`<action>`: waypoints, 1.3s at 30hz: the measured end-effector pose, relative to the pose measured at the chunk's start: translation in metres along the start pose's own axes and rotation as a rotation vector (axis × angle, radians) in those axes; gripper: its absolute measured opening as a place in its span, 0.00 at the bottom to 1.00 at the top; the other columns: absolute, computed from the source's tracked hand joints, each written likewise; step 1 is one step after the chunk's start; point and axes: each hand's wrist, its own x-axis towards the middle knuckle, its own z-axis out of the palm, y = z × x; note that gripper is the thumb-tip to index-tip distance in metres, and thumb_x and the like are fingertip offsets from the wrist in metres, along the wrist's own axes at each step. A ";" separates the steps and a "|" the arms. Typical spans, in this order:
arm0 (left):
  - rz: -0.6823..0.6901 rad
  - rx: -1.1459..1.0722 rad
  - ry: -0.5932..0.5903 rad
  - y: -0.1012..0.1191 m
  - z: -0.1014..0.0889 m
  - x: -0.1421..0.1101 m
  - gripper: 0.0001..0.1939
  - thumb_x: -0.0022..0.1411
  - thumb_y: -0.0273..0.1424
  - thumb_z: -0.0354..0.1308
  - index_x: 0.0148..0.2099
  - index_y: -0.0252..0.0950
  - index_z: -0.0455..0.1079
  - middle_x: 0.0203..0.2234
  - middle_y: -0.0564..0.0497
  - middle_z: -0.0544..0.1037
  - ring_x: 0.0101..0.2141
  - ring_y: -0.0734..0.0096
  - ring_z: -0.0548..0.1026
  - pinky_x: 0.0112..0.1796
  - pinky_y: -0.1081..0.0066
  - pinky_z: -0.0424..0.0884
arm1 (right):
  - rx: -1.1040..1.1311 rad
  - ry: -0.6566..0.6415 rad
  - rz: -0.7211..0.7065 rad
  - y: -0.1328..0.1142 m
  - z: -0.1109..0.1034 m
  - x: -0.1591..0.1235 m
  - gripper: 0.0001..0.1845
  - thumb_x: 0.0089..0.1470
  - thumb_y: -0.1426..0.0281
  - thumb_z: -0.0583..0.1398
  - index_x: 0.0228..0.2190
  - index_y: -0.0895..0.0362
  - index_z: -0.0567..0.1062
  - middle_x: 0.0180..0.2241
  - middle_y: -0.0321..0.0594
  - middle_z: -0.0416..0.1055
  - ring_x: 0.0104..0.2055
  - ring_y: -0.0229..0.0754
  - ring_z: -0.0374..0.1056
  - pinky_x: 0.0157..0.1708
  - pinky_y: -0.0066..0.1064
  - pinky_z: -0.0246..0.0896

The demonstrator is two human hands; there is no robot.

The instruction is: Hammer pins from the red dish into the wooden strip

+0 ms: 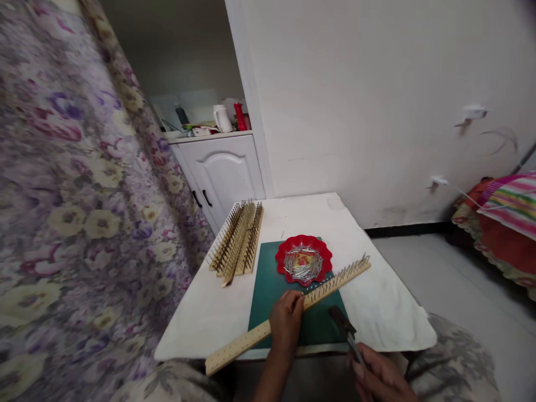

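Note:
My left hand (286,321) is closed around the middle of a long pale wooden strip (238,346), its fingertips pinched together at the upper face. Whether a nail is between those fingertips is too small to tell. Beyond the hand, rows of nails stand up from the strip's far right part; the near left part shows only small dots or holes. In my right hand (379,375) is a hammer (354,349), its dark head just right of and below the strip, apart from it. Behind the strip, a red scalloped dish (282,262) holds many loose nails (304,272).
A green mat (262,290) lies under the dish on the white-covered table (201,318). Several nail-studded strips (238,240) are grouped at the table's left. A floral curtain (84,195) hangs at left, a white cabinet (228,162) stands behind, and my knees flank the near edge.

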 end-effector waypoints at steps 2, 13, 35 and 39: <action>-0.010 -0.007 0.009 0.001 0.000 0.000 0.10 0.59 0.31 0.50 0.32 0.37 0.73 0.27 0.52 0.75 0.28 0.71 0.72 0.31 0.75 0.63 | -0.029 -0.125 0.018 -0.018 0.007 0.008 0.22 0.50 0.49 0.55 0.30 0.56 0.65 0.11 0.25 0.63 0.09 0.28 0.48 0.11 0.20 0.35; -0.035 0.020 0.018 -0.002 0.006 -0.001 0.11 0.58 0.30 0.49 0.28 0.36 0.70 0.23 0.54 0.72 0.25 0.73 0.69 0.26 0.76 0.58 | -0.192 -0.128 0.002 -0.053 0.036 0.045 0.16 0.57 0.55 0.52 0.29 0.56 0.63 0.13 0.24 0.66 0.05 0.25 0.48 0.06 0.17 0.32; -0.042 -0.007 0.021 -0.005 0.006 -0.003 0.10 0.58 0.29 0.49 0.28 0.37 0.71 0.24 0.53 0.73 0.26 0.72 0.70 0.27 0.75 0.59 | -0.183 -0.157 -0.008 -0.042 0.032 0.044 0.17 0.57 0.54 0.50 0.30 0.55 0.62 0.13 0.22 0.62 0.06 0.25 0.46 0.06 0.18 0.31; -0.047 -0.039 0.015 -0.005 0.004 -0.002 0.09 0.58 0.31 0.50 0.32 0.37 0.72 0.26 0.52 0.75 0.28 0.70 0.72 0.30 0.74 0.62 | -0.184 -0.213 0.002 -0.030 0.015 0.032 0.21 0.53 0.49 0.52 0.29 0.54 0.62 0.12 0.23 0.61 0.08 0.27 0.47 0.08 0.20 0.34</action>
